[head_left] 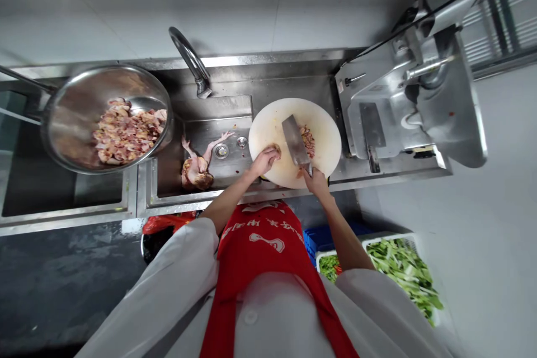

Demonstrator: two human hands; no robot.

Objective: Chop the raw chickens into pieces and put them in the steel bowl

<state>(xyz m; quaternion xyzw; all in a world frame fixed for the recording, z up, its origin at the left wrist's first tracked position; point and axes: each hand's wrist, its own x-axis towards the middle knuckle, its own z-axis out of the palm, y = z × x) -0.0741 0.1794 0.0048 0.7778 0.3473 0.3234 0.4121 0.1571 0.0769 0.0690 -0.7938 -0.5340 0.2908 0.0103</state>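
Note:
In my right hand (318,183) is the handle of a wide cleaver (295,141), its blade lying over the middle of a round white cutting board (268,123). Chopped meat pieces (308,141) lie along the blade's right side. My left hand (264,161) is at the board's left edge, fingers curled round a small piece of meat (274,148). Left of the board, a whole plucked chicken (196,172) with its legs stretched out rests in the sink (218,165).
A big metal bowl (62,123) of cut chicken pieces (126,134) stands on the left. Behind the sink rises a curved faucet (188,53). A slicing machine (436,78) and a second cleaver (371,128) are at right. Below sits a crate of leafy greens (403,271).

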